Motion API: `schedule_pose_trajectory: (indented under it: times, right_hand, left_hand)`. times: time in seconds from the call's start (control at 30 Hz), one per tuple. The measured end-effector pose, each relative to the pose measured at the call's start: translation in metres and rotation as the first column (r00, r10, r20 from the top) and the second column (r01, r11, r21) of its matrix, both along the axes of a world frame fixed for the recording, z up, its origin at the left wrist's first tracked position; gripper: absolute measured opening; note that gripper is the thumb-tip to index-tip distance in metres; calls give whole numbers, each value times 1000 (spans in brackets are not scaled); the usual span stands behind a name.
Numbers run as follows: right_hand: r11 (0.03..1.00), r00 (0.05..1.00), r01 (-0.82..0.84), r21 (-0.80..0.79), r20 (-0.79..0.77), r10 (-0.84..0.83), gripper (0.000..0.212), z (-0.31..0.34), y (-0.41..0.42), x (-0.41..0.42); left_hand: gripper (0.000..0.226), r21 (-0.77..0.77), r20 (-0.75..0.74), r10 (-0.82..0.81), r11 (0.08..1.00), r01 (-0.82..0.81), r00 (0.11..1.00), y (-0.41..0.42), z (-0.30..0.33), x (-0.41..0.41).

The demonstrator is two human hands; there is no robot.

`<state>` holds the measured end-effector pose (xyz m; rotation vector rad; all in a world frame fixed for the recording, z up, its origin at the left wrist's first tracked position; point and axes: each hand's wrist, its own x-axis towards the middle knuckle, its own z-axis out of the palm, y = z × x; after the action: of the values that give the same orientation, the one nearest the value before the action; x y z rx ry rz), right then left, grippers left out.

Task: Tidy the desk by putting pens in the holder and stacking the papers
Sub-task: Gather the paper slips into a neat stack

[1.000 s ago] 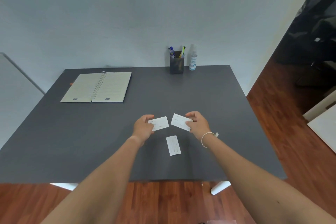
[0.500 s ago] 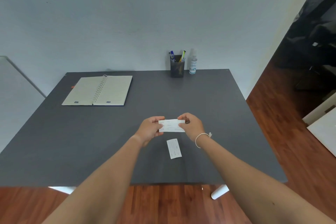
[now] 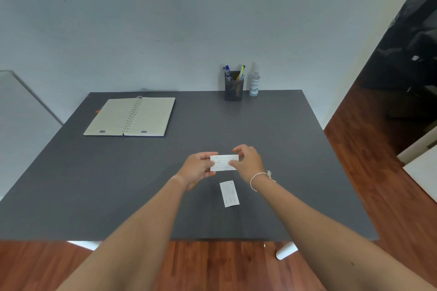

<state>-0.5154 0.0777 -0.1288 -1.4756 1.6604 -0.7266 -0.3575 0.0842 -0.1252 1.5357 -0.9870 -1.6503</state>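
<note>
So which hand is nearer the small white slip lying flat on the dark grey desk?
Right. The right hand is just beyond the loose white slip and slightly right; the left hand sits further off to its left. Both hold other held slips.

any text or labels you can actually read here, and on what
Nothing can be read with certainty.
Open notebook: a small dark logo at the foot of each page, too blurred to read.
Spray bottle: label text is blurred.
Slip of paper held by left hand and right hand: faint printed lines, too small.
Slip lying on the desk: print too small.
</note>
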Motion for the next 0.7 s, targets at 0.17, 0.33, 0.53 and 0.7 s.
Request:
schedule_pose_trajectory:
  times: [0.17, 0.33, 0.53, 0.7]
  right_hand:
    - [989, 983, 58, 133, 165, -79, 24, -1, 2, -1]
    - [989, 973, 84, 120, 203, -107, 29, -2, 4, 2]
    - [992, 975, 74, 98, 202, -93, 26, -4, 7, 4]
    - [993, 982, 57, 102, 174, -74, 22, -5, 10, 4]
  left_hand:
    - [29, -2, 15, 5, 1000, -5, 1000, 1, -1, 3]
    - [32, -1, 18, 18, 1000, -18, 1000, 2, -1, 3]
    - [35, 15, 9, 34, 999, -34, 999, 5, -5, 5]
    - [33, 20, 13, 36, 999, -36, 999, 10, -10, 8]
